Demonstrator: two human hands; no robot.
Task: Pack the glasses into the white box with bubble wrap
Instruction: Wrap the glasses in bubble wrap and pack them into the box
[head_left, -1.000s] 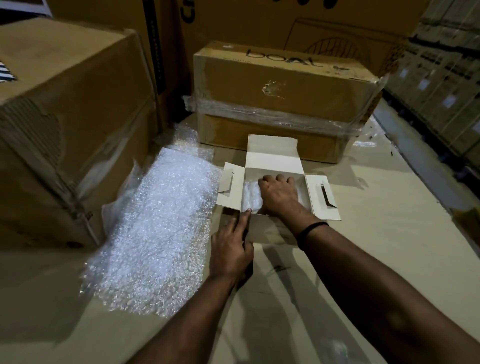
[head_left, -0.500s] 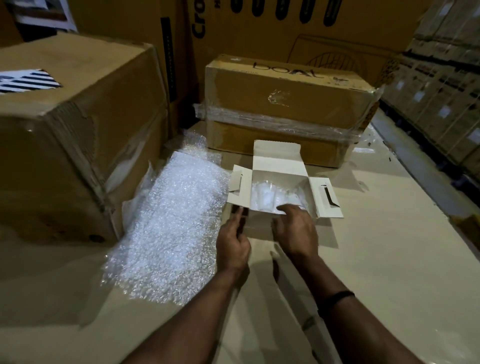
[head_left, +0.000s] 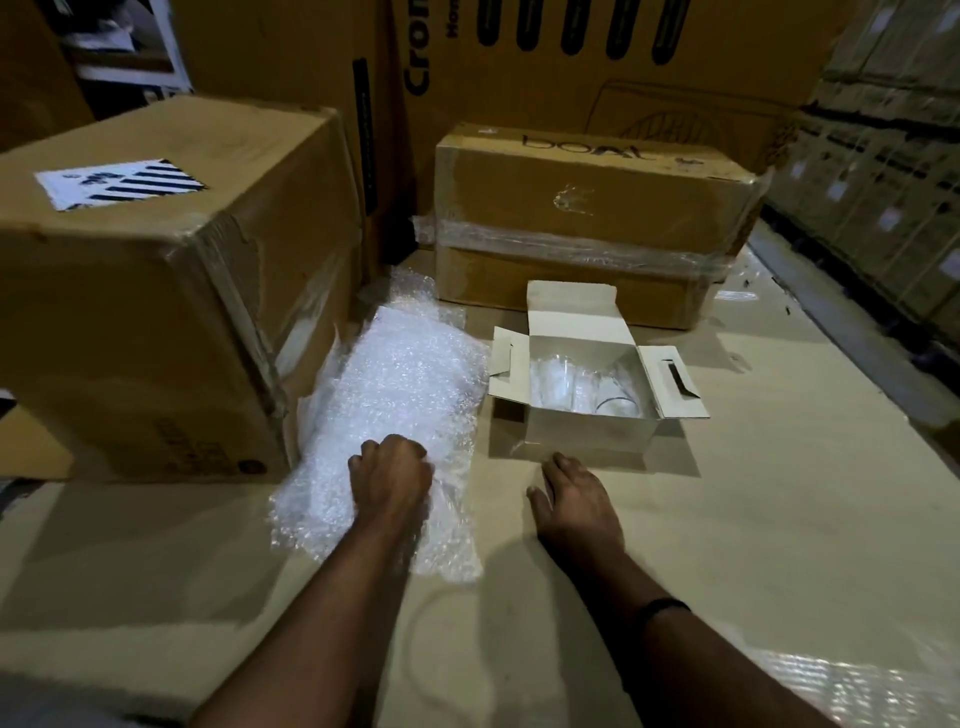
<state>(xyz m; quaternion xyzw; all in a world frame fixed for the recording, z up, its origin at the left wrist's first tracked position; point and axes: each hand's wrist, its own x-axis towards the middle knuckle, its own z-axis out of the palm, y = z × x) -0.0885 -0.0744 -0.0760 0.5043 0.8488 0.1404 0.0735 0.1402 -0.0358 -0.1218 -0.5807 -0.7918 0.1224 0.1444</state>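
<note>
Nearest, the left hand (head_left: 389, 478) is clenched, its curled fingers grasping the bubble wrap (head_left: 405, 379). The right hand (head_left: 576, 504) lies released, flat on the cardboard. Farther right, glasses (head_left: 576, 387) sit inside the open white box (head_left: 587, 434).

Two bare forearms showed from the near edge of the view, uncovered along their whole visible length. The left hand (head_left: 390, 480) and the right hand (head_left: 576, 512) were bare as well. A thin black band (head_left: 662, 606), narrow and plain like a cord or elastic loop, circled the right wrist and sat snug against it, just nearer than the hand.
</note>
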